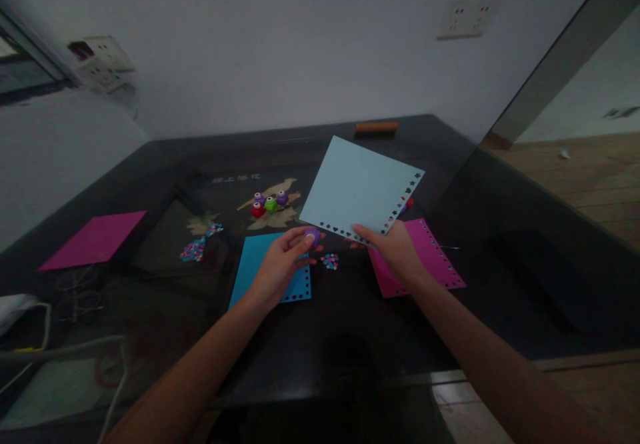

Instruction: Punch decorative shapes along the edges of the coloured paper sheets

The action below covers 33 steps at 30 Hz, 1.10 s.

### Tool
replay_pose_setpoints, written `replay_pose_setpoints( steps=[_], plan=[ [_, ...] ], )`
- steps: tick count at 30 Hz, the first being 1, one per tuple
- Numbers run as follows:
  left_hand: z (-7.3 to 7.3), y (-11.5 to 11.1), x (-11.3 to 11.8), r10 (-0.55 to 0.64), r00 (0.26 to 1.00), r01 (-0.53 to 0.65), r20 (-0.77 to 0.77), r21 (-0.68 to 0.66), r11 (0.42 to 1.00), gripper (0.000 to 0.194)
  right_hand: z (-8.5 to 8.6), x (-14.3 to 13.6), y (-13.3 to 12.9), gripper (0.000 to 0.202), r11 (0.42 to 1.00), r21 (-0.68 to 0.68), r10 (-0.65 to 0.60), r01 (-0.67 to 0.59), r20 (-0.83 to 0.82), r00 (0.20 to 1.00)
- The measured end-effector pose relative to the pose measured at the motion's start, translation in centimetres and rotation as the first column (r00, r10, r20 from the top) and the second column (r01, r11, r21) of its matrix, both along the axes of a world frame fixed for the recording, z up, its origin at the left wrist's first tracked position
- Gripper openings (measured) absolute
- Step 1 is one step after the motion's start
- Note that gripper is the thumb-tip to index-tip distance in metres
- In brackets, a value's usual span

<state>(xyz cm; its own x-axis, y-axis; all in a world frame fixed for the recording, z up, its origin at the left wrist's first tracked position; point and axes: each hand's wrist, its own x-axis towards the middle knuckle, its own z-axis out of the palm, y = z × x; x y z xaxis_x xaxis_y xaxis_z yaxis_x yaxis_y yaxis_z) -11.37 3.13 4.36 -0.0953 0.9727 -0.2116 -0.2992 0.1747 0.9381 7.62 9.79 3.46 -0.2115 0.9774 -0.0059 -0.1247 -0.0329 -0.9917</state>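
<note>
My left hand (283, 257) is closed around a small purple craft punch (313, 236), close to the lower left corner of a pale blue paper sheet (360, 184). My right hand (400, 252) pinches that sheet at its lower edge, thumb on top, holding it tilted above the table. Small shaped holes run along the sheet's lower and right edges. Beneath my left hand lies a bright blue sheet (250, 264) with punched edges. A pink sheet (437, 261), also punched, is under my right wrist. Punched-out paper bits (330, 261) lie between the two sheets.
Several colored punches (271, 204) stand at the table's middle; a red one (410, 202) is partly hidden behind the raised sheet. More paper bits (194, 249), another pink sheet (95, 237) and glasses (77, 297) lie left. A brown cylinder (377, 127) rests by the wall.
</note>
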Motion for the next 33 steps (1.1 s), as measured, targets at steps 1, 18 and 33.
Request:
replay_pose_setpoints(
  steps=[1, 18, 33],
  plan=[
    [0.06, 0.01, 0.04, 0.005, 1.0, -0.005, 0.001, 0.004, 1.0, 0.031, 0.02, 0.02, -0.01, 0.029, 1.0, 0.009, -0.005, 0.005, 0.011, 1.0],
    [0.2, -0.01, 0.23, 0.013, 0.998, -0.02, 0.066, 0.108, 0.994, 0.031, 0.2, 0.11, -0.01, 0.023, 0.992, 0.12, -0.063, 0.047, 0.133, 0.989],
    [0.27, 0.14, 0.31, 0.038, 0.998, -0.043, 0.055, 0.088, 0.995, 0.028, 0.12, 0.2, -0.08, 0.018, 0.985, 0.171, -0.055, 0.021, 0.2, 0.978]
  ],
)
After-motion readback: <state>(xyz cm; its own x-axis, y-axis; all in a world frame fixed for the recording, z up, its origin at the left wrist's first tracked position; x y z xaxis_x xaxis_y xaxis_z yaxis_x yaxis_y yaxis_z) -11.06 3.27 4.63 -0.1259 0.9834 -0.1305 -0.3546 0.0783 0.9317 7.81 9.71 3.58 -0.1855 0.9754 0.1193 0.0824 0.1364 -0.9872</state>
